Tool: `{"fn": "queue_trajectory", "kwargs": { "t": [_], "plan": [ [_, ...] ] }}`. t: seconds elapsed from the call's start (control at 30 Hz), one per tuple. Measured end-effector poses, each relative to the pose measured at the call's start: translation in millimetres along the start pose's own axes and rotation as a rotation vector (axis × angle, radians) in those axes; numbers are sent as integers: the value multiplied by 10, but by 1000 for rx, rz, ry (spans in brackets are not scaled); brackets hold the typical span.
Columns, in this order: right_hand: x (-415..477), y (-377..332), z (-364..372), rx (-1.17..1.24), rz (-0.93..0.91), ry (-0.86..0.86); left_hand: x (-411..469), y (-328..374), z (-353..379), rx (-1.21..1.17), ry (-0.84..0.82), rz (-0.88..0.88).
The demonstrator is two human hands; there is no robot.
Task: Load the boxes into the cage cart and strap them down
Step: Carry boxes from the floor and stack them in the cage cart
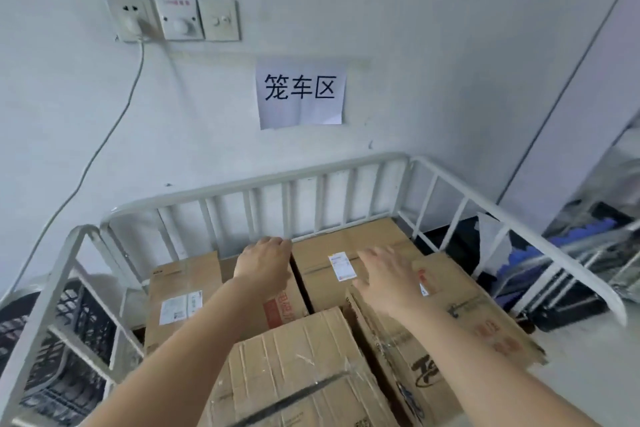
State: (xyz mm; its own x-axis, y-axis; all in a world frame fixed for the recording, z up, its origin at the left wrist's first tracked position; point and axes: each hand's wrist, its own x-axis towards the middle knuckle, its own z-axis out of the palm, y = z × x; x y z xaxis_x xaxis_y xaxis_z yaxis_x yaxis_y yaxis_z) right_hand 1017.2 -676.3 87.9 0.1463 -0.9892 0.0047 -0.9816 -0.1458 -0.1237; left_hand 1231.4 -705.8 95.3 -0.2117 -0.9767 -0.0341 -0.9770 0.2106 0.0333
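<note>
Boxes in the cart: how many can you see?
5: back-left box, middle box under the left hand, back-right box, tilted right box, front box. Others may hide beneath.

Bare left hand [265,262], bare right hand [384,282]; forearms bare to frame edge.

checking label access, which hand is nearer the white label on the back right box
Right. The right hand hovers just right of the white label; the left hand is farther off to its left.
</note>
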Motion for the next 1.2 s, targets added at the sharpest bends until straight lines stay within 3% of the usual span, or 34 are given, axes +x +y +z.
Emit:
{"fn": "queue_trajectory", "kwargs": {
  "t": [0.27, 0.57, 1.2],
  "plan": [
    [-1087, 863, -751, -61, 322, 131, 15, 1177, -532, 63, 119, 354],
    [-2420, 1242, -1174, -141, 759, 189, -251, 2469, -836, 42, 174, 756],
    [-6098, 1769, -1184, -115, 1491, 166, -2519, 5394, -662, 81, 182, 1425]
  ]
}}
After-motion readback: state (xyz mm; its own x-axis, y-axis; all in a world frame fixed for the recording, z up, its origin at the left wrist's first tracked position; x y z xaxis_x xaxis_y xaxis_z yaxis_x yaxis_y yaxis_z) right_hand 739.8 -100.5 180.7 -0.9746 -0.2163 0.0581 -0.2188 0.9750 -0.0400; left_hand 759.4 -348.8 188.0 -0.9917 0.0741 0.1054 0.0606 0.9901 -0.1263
